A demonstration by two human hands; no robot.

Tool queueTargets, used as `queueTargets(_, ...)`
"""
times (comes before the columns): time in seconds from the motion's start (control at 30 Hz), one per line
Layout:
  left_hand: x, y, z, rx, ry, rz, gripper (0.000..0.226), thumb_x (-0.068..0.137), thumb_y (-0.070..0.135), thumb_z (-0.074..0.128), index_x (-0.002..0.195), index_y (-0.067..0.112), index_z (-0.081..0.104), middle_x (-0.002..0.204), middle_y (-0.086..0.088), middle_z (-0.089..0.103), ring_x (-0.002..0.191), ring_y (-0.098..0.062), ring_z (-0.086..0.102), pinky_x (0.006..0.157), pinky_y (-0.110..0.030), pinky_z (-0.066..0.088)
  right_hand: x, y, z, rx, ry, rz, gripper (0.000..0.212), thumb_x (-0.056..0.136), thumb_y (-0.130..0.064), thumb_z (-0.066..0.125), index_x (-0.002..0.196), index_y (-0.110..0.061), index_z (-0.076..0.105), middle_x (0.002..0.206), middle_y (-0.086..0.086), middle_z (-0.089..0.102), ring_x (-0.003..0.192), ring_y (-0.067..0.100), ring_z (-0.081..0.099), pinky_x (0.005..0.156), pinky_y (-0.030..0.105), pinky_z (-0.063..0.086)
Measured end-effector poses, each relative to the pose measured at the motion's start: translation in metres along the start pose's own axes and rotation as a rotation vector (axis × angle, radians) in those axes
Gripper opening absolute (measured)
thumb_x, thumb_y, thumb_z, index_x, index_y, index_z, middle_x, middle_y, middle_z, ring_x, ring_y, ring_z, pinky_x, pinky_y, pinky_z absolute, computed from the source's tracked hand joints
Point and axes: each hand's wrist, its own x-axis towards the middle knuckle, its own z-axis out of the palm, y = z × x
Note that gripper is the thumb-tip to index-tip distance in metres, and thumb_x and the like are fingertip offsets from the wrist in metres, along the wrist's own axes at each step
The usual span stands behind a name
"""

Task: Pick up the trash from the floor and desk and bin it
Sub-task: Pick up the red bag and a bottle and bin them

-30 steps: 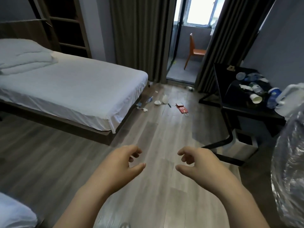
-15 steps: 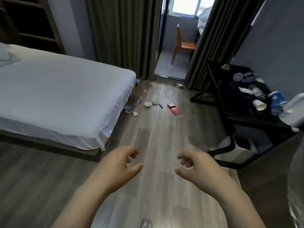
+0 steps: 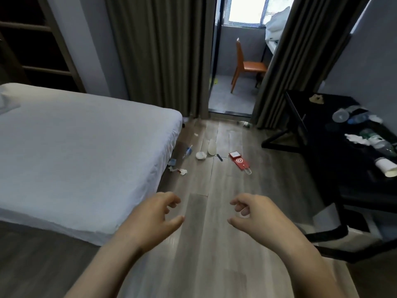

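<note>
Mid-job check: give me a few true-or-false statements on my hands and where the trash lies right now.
1. The left hand and the right hand both hold nothing. True.
2. The red paper bag lies on the desk. False: it lies on the floor.
3. A paper cup lies on its side on the desk. True.
4. The orange chair is tucked under the desk. False: it stands beyond the curtains.

Head view (sole camera) faces forward, downward.
</note>
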Motion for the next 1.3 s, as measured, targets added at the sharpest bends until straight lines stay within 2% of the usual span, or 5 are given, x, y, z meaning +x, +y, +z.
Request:
queueTargets(0.5, 0.258, -0.085, -0.049, -0.012, -0.1, 0.077, 0.038, 0.084, 0.048, 0.06, 0.119, 0.034, 0.054, 0.113, 0.016, 0.054, 0.093, -0.001, 0.054, 0.077, -0.014, 0.044, 0.235, -0.039, -0.025, 0.001, -0.013, 0.183, 0.038, 0.083, -0.037, 0.07, 0.119, -0.033, 0.058, 0.105, -0.014, 0.055, 0.094, 0.003, 0.055, 0.085, 0.026, 0.052)
queueTargets(0.7, 0.349, -0.104, -0.064, -0.01, -0.162, 0.124, 0.039, 0.084, 0.046, 0.061, 0.12, 0.032, 0.054, 0.113, 0.014, 0.055, 0.091, -0.002, 0.054, 0.079, -0.015, 0.045, 0.306, -0.048, -0.035, 0.023, -0.004, 0.243, 0.039, 0.085, -0.037, 0.068, 0.122, -0.032, 0.057, 0.107, -0.015, 0.056, 0.095, 0.0, 0.054, 0.081, 0.019, 0.049)
queueTargets(1.0, 0.463, -0.104, -0.049, -0.058, -0.236, 0.125, 0.042, 0.083, 0.045, 0.064, 0.121, 0.03, 0.055, 0.114, 0.013, 0.058, 0.096, -0.004, 0.057, 0.085, -0.022, 0.05, 0.403, -0.018, -0.055, 0.019, -0.015, 0.313, 0.04, 0.084, -0.039, 0.069, 0.122, -0.031, 0.057, 0.107, -0.014, 0.057, 0.094, 0.0, 0.055, 0.083, 0.02, 0.051)
queueTargets(1.17, 0.539, -0.079, -0.038, -0.057, -0.229, 0.117, 0.038, 0.082, 0.044, 0.063, 0.117, 0.029, 0.058, 0.11, 0.013, 0.058, 0.094, -0.003, 0.058, 0.087, -0.028, 0.051, 0.469, 0.017, -0.095, 0.063, -0.004, 0.29, 0.037, 0.085, -0.036, 0.068, 0.121, -0.03, 0.058, 0.106, -0.013, 0.056, 0.092, 0.0, 0.055, 0.072, 0.014, 0.045)
queueTargets(1.3, 0.598, -0.056, -0.033, -0.071, -0.205, 0.092, 0.035, 0.082, 0.045, 0.063, 0.113, 0.03, 0.058, 0.109, 0.013, 0.059, 0.094, -0.003, 0.059, 0.086, -0.029, 0.052, 0.525, 0.047, -0.13, 0.071, -0.023, 0.275, 0.037, 0.086, -0.035, 0.068, 0.121, -0.03, 0.058, 0.114, -0.01, 0.059, 0.097, 0.003, 0.057, 0.08, 0.019, 0.049)
